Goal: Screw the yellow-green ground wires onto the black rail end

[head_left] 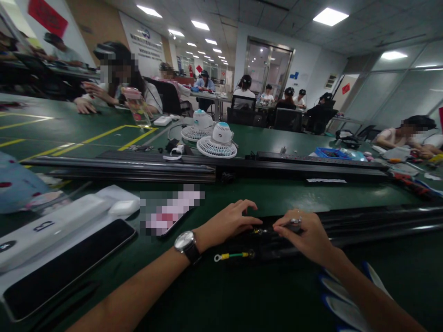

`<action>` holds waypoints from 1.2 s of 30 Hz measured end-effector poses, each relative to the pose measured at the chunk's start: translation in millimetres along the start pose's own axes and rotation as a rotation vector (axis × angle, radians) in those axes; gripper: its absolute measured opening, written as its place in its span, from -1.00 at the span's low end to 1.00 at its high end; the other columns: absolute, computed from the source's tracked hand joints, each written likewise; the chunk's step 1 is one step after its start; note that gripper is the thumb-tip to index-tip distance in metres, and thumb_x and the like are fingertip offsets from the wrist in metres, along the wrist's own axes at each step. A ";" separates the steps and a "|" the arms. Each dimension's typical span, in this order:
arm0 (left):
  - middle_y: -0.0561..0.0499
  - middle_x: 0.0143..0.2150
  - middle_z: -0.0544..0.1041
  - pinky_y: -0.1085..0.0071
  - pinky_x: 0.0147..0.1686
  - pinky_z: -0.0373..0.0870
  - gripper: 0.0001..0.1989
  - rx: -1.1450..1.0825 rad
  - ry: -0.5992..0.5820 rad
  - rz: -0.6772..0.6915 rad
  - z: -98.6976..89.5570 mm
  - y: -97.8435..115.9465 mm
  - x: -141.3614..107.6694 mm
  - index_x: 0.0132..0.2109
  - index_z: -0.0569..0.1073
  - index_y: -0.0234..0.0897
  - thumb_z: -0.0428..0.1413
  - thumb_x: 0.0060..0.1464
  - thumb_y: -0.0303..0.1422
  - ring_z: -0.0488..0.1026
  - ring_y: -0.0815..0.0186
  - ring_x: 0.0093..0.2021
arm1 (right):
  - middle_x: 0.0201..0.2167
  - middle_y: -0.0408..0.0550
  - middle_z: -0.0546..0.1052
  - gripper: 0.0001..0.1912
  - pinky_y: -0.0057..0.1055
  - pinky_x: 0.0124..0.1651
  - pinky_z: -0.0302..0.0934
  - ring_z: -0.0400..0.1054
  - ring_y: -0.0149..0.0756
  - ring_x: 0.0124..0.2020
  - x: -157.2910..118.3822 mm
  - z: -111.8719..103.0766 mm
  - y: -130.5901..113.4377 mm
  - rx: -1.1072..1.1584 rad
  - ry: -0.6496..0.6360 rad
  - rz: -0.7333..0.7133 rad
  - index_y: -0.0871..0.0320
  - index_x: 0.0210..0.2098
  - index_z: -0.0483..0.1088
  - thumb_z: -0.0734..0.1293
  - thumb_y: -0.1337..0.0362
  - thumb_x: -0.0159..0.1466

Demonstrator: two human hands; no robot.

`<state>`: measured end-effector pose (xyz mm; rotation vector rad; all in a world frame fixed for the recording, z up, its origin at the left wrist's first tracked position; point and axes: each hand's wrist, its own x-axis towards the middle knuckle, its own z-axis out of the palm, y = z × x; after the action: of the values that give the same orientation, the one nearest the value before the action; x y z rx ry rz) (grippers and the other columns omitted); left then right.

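The left hand [238,221] is loosely curled, apparently empty; the right hand [301,230] bunched, hold unclear, at the long, glossy black bar [387,233] on the green desk [214,304]: likely stiff, slippery, best gripped by its edges.

On my head feed I log an office-like assembly workshop: green bench [277,198] marked with yellow tape [138,139] toward ten o'clock, ring-lugged wire [238,255] near six, blue tray [325,156] toward two; seated people [245,95] with headgear, office chairs [290,121], ceiling panel lights [331,16], glass doors [270,60] toward one.
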<state>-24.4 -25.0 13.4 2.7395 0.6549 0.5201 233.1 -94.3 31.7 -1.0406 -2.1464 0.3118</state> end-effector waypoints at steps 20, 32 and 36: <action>0.01 0.02 0.44 0.36 -0.08 0.18 -0.88 0.071 -0.068 0.117 8.8 -7.9 11.9 -0.09 0.50 -0.13 0.09 0.27 -0.36 0.33 0.26 -0.01 | -0.46 -0.20 0.54 -0.90 -0.44 -0.32 0.24 0.44 -0.38 -0.46 -2.7 37.5 -36.5 -0.021 -0.128 0.114 0.11 -0.27 0.46 0.30 0.32 0.34; 0.00 0.00 0.43 0.34 -0.01 0.22 -0.91 -0.095 -0.012 0.086 14.7 -8.6 15.3 -0.12 0.51 -0.15 0.12 0.25 -0.33 0.33 0.25 0.01 | -0.28 -0.17 0.55 -0.89 -0.40 -0.20 0.21 0.42 -0.34 -0.28 0.0 20.3 -36.4 -0.057 -0.414 0.024 0.06 -0.16 0.43 0.26 0.27 0.41; 0.01 0.03 0.42 0.32 0.01 0.22 -0.90 -0.099 -0.021 0.089 18.2 -9.6 16.6 -0.11 0.52 -0.13 0.16 0.22 -0.34 0.33 0.25 0.01 | -0.22 -0.17 0.58 -0.88 -0.35 -0.09 0.18 0.43 -0.32 -0.19 1.1 12.0 -30.8 -0.039 -0.481 -0.123 0.04 -0.12 0.44 0.27 0.33 0.40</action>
<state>-6.9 -12.1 -1.6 2.6860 0.4907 0.5279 206.2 -112.3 38.8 -0.9154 -2.6412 0.5029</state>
